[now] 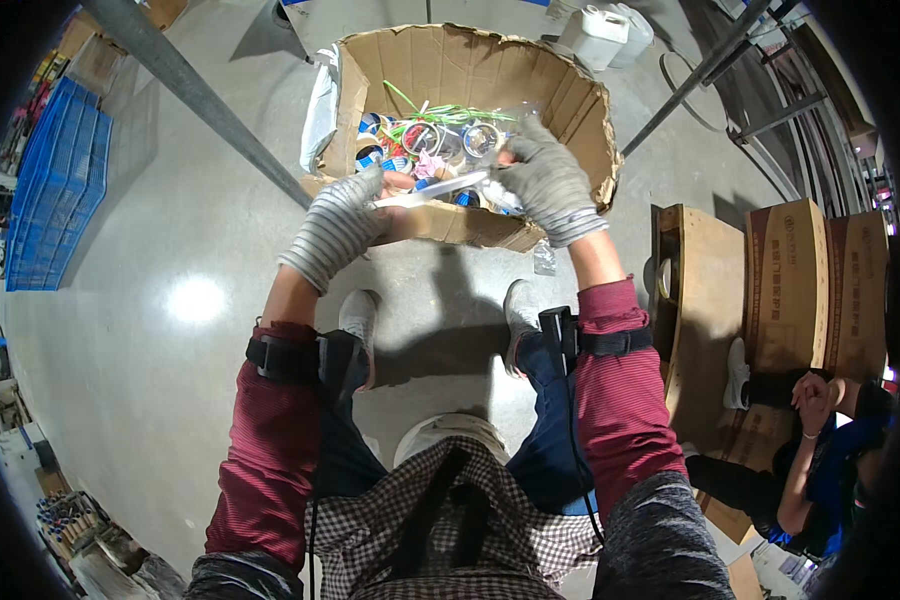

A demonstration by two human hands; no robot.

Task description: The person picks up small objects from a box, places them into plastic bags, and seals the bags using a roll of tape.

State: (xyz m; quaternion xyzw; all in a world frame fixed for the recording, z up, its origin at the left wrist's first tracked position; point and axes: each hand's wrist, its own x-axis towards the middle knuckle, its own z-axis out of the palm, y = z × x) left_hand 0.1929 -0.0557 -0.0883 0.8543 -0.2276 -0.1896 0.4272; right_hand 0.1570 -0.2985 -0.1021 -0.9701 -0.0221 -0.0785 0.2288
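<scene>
Both of my hands wear grey striped gloves with bare fingertips, and they are over the near part of a large cardboard box [560, 85]. In my left hand [340, 215] is a long flat white strip [435, 190], pinched between fingers and thumb; its exact kind is unclear. The strip slants up toward my right hand [550, 185], whose fingers are curled close to its far end and blurred by motion. I cannot see whether they touch it. Inside the box lie tape rolls [422, 138], green straps [440, 113], a pink crumpled piece [430, 165] and clear plastic.
Grey metal poles [210, 100] slant down on both sides of the box. White jugs [595, 38] stand behind it. Blue crates [60, 180] are stacked at left. Brown cartons [785, 290] are at right, near a seated person [820, 440] with hands together.
</scene>
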